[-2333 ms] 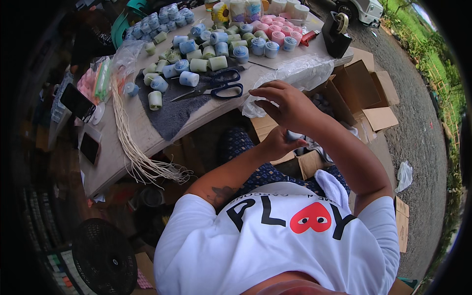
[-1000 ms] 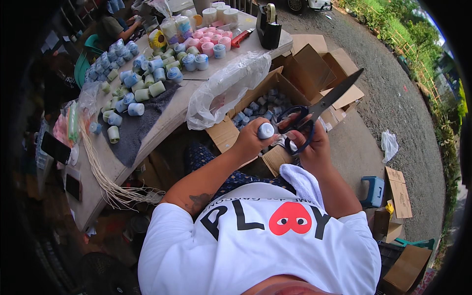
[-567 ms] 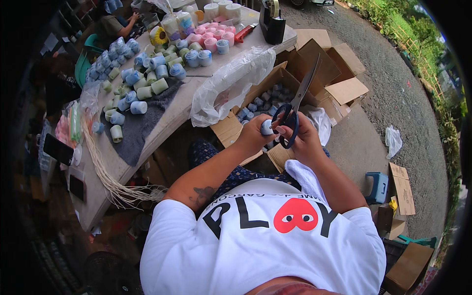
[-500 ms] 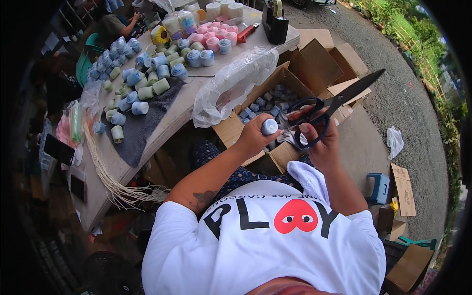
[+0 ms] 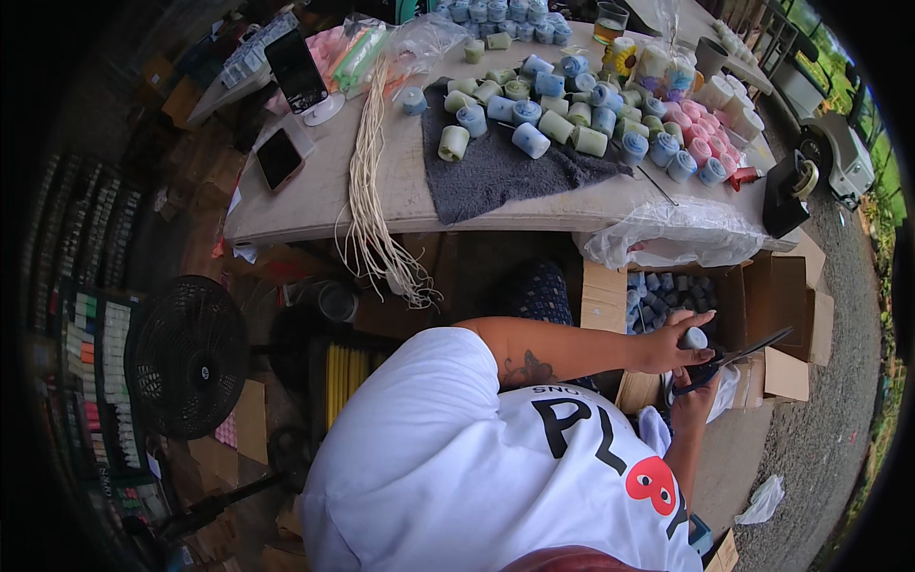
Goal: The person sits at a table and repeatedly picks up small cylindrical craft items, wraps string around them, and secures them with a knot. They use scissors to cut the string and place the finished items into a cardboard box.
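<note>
My left hand (image 5: 665,345) grips a small pale blue candle (image 5: 695,338) with its round end showing, some fingers stretched out past it. Just below, my right hand (image 5: 694,400) holds large scissors (image 5: 759,344) with dark blades and dark blue handles. The blades look closed together and point to the right. Both hands are above an open cardboard box (image 5: 603,297) of blue candles (image 5: 667,294). My left hand hides part of the handles.
On the table (image 5: 295,205), a dark grey cloth (image 5: 500,186) lies beneath blue and green candles. White wicks (image 5: 370,181) hang over the near edge. Pink candles (image 5: 701,133) and a tape dispenser (image 5: 791,195) stand right. A black fan (image 5: 186,355) is at left.
The view has swung left, so table and hands appear farther right. My hands are now closer together, with the scissors handles right beside the candle.
</note>
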`<state>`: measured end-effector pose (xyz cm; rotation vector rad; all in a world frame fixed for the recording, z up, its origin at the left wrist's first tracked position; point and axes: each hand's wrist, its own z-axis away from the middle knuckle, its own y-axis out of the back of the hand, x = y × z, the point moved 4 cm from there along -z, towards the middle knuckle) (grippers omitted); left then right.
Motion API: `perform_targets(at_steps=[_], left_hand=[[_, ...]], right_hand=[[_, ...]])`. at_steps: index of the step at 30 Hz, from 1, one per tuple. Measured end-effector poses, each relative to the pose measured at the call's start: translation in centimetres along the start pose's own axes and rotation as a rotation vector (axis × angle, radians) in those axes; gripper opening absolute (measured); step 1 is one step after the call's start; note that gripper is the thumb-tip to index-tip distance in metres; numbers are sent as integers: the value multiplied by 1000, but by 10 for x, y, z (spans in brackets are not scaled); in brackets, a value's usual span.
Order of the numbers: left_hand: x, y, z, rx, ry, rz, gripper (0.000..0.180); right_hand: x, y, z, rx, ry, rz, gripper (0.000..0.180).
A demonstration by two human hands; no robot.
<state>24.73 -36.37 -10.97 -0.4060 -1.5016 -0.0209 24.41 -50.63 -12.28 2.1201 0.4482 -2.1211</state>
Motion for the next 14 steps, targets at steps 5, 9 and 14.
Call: perform_targets(at_steps=[5, 9, 14], left_hand=[[35, 51, 42, -45, -20, -504, 82], [171, 149, 111, 78, -552, -504, 65], [257, 334, 189, 1053, -681, -858, 59]], right_hand=[[16, -4, -22, -22, -16, -169, 39], [-3, -7, -32, 47, -68, -177, 41], [0, 11, -43, 4, -68, -62, 42]])
